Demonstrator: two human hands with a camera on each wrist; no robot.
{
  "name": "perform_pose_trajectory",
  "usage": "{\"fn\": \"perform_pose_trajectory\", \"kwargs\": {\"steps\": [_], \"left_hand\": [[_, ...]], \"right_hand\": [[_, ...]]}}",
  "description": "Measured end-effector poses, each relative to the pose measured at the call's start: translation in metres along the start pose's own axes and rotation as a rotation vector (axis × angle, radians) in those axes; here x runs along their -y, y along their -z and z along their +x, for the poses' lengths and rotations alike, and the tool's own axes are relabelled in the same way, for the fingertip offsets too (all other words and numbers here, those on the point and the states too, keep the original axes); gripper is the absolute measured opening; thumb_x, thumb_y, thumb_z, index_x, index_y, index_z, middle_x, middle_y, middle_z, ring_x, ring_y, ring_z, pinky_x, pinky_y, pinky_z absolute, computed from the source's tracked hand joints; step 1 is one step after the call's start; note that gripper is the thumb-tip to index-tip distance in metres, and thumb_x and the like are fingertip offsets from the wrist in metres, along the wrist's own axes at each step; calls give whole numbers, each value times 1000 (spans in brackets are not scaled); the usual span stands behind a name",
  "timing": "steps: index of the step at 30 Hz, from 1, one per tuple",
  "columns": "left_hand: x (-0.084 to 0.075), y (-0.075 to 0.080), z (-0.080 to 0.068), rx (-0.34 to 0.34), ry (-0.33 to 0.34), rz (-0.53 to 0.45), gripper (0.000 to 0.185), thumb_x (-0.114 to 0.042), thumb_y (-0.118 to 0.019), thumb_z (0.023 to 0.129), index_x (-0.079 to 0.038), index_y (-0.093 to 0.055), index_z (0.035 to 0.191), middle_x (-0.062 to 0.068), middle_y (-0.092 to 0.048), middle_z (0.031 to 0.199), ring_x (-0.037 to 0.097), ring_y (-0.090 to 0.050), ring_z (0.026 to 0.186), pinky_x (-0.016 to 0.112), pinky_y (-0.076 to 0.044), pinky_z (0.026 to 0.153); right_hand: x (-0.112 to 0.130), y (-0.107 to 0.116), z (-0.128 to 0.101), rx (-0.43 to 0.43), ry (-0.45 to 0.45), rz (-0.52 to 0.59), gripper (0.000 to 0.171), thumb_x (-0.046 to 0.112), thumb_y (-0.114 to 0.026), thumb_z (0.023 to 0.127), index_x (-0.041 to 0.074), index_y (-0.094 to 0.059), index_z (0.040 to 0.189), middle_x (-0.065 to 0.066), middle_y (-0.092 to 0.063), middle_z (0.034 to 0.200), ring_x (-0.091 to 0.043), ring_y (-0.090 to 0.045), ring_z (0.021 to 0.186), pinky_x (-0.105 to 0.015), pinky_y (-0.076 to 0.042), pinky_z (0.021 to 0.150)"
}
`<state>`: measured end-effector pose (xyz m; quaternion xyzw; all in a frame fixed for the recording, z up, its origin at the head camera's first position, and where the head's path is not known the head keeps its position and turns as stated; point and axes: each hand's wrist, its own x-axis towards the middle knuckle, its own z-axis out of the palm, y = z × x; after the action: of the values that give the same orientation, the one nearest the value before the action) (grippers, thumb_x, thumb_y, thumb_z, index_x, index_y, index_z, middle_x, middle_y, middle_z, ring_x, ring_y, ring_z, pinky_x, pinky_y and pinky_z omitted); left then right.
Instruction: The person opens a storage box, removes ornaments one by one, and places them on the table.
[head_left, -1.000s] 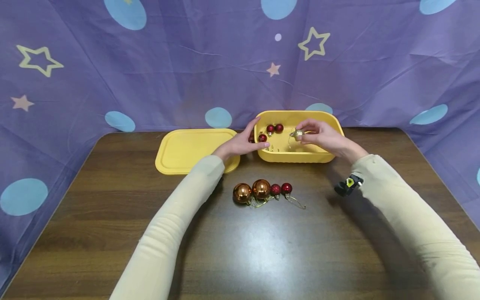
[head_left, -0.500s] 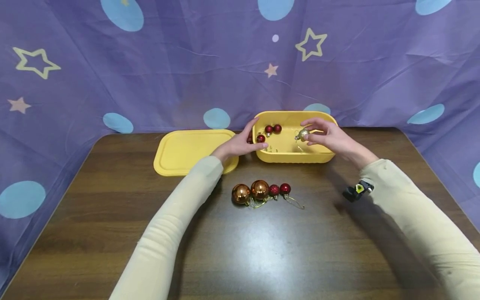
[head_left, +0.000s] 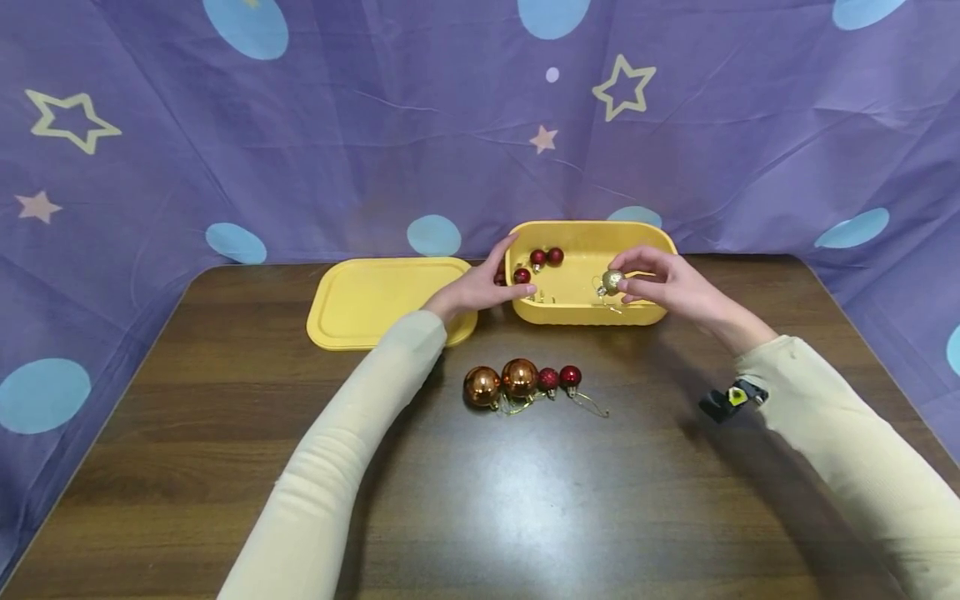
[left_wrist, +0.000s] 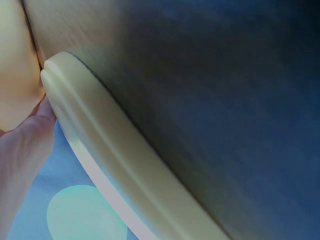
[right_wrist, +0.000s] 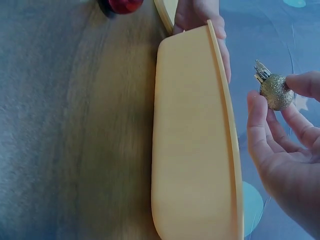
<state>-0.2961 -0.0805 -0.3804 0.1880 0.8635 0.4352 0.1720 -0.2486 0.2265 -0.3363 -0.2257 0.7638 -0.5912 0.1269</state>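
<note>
One gold bauble (head_left: 612,282), farther right

A purple cloth (head_left: 450,158) hangs at the back, with folds, big blue dots (head_left: 435,236), yellow stars (head_left: 76,98) and pink stars (head_left: 37,206). The brown wood surface (head_left: 217,400) has round back corners. Light makes a white spot (head_left: 528,500) on it.

Rough glittery bauble (right_wrist: 276,93), smooth plastic box (right_wrist: 192,135)

A small, round, gold-glitter bauble (right_wrist: 276,95), its metallic cap turned sideways to the left, is pinched by the right hand (head_left: 671,285) over an upright, open, yellow rounded-rectangular box (head_left: 585,315); the left hand (head_left: 482,290) touches the box's left end.
</note>
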Motion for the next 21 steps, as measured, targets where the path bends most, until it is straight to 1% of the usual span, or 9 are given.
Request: {"fn": "perform_pose_trajectory", "kwargs": {"steps": [5,7,11,14,16,21], "left_hand": [[-1,2,0,-3,-5,15,98,-42,-68,89,-32,3,156,24,-26,153,40,-38,132,46,-28,111],[-1,2,0,-4,1,16,98,-43,-68,89,-33,3,156,25,-27,152,41,-38,132,47,-28,111],[-2,2,0,-4,15,19,99,-45,-68,88,-34,4,155,25,-27,152,42,-38,131,48,-28,110],[-1,2,1,-3,15,19,99,-45,-68,88,-34,4,155,24,-27,152,41,-38,132,47,-28,110],[-1,2,2,-5,13,17,99,-45,-68,88,-34,4,155,24,-27,153,41,-37,132,46,-28,111],[-1,3,1,-9,10,9,98,-44,-68,88,-34,3,155,22,-23,155,40,-34,135,45,-26,112]], "right_hand": [[4,-4,-5,27,23,-21,27,2,-58,95,-11,-53,118,-9,-60,110,-16,-65,93,-28,-54,80],[5,-5,-6,49,40,-36,27,0,-58,95,-12,-52,119,-10,-60,111,-16,-65,94,-28,-54,80],[6,-10,-11,104,67,-56,28,-4,-57,94,-13,-52,120,-13,-58,113,-15,-64,97,-30,-54,83],[7,-14,-16,144,91,-87,27,-6,-58,93,-11,-54,119,-14,-58,113,-16,-64,96,-30,-55,82],[7,-16,-19,168,116,-128,27,-7,-59,92,-8,-56,118,-14,-59,112,-17,-65,94,-27,-55,79],[4,-19,-24,221,151,-214,28,-7,-61,90,-4,-59,117,-14,-61,110,-25,-65,90,-26,-54,75]]}}
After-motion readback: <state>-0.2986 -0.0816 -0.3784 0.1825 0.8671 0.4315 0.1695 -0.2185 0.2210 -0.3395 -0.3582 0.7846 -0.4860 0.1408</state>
